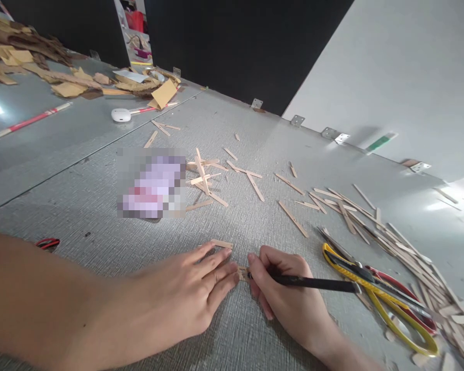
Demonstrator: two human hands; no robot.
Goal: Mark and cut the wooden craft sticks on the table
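My left hand (pixel 193 288) lies palm down on the grey table, fingers stretched out, the fingertips against a small wooden piece (pixel 242 273). A short flat wooden stick (pixel 221 243) is by its upper fingers. In my right hand (pixel 290 293) is a slim black pen-shaped tool (pixel 317 283), gripped between thumb and fingers. Its back end points right, and its tip, hidden by the fingers, meets the small piece. Whether it is a pen or a craft knife I cannot tell.
Right of my right hand lie a yellow-and-black utility knife (pixel 344 265), a yellow loop handle (pixel 404 330), a red handle (pixel 429 324) and a pile of wooden sticks (pixel 413 263). A blurred-out phone-like object (pixel 154 185) lies ahead. Cardboard scraps (pixel 69 88) are at the back left.
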